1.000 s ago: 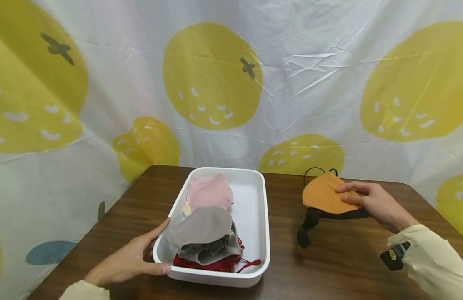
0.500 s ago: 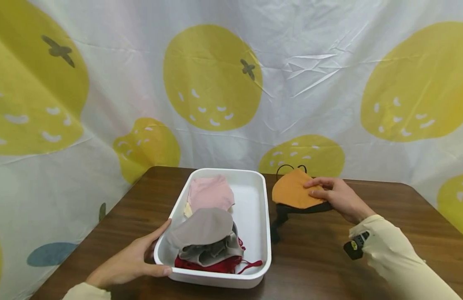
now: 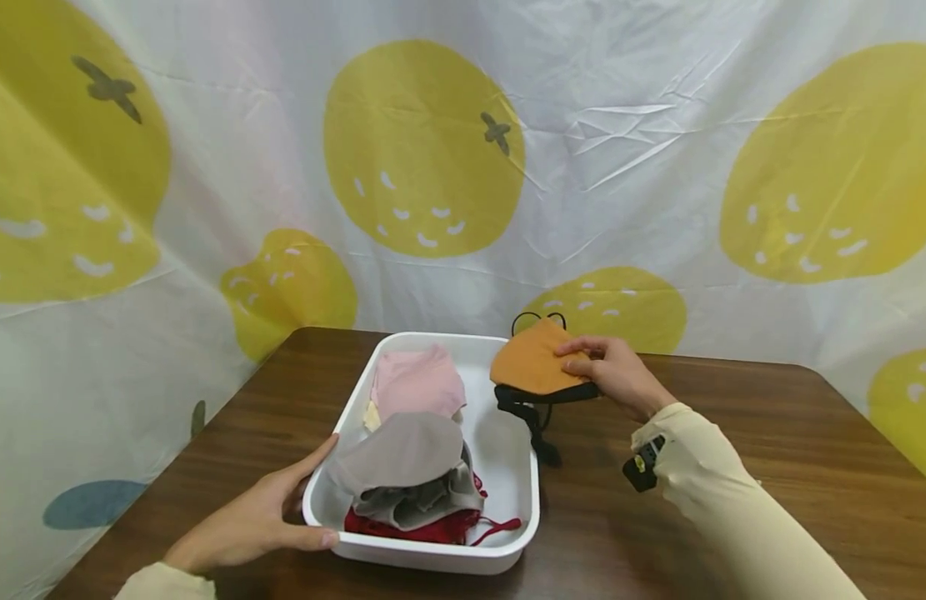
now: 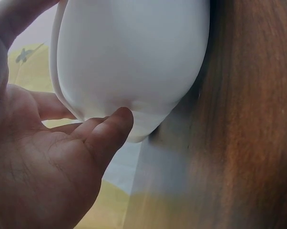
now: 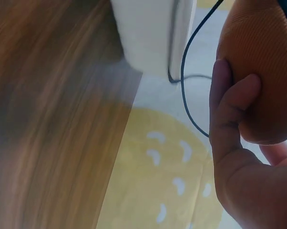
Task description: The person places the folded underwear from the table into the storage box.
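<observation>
My right hand (image 3: 620,377) pinches a folded orange bra (image 3: 536,360) between thumb and fingers. Its black band and thin black cords hang out, and it is over the right rim of a white plastic bin (image 3: 535,500). In the right wrist view the bra's ribbed orange cup (image 5: 265,43) bulges above my fingers. My left hand (image 3: 256,508) holds the bin's near left corner, thumb along the front rim; the left wrist view has fingertips against the outer wall (image 4: 134,52). Inside lie a folded grey bra (image 3: 410,454), a red garment (image 3: 432,530) and a pink one (image 3: 417,383).
The bin stands on a dark brown wooden table (image 3: 733,475). A white curtain (image 3: 620,208) with large yellow fruit prints hangs behind and to the left. A small black device (image 3: 643,467) is strapped at my right wrist.
My right hand has carried the orange bra leftward and slightly up, from over the table at right to the bin's right rim. My left hand and the bin have stayed put.
</observation>
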The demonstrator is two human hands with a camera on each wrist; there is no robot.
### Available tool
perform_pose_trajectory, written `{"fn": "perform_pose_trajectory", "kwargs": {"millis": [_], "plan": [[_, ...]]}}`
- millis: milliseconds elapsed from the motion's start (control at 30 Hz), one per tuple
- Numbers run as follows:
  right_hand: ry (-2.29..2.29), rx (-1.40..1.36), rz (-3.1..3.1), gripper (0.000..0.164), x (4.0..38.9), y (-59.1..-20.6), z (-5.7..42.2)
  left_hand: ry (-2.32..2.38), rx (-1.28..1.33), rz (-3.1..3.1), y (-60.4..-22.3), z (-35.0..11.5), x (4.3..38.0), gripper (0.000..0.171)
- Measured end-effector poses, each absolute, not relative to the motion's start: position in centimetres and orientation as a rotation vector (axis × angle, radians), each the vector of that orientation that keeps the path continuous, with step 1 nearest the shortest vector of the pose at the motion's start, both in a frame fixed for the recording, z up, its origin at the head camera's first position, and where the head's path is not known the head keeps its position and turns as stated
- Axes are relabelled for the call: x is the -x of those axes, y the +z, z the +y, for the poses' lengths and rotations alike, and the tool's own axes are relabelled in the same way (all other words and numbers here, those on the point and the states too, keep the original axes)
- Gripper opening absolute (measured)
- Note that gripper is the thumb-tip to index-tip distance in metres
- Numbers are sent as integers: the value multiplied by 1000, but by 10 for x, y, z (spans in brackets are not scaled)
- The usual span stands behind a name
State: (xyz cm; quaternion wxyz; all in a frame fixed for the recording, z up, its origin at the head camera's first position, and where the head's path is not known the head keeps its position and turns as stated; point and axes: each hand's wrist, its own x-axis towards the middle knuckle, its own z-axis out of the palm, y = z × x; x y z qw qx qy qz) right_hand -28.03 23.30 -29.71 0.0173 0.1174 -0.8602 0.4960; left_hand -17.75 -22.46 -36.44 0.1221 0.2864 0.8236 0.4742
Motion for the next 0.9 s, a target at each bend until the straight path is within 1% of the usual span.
{"fn": "perform_pose_trajectory", "kwargs": {"millis": [233,500,900], "plan": [[1627,-358,-2657,36,293,-297,204,1374,-842,2410,-364,-224,178,105],[1725,-412,-2647,38,303,-296,165,1406,-875,2371,-367,-225,177,104],[1899,-330,-2613,39,316,-292,118,1424,-824,2348,-366,-224,178,103]]}}
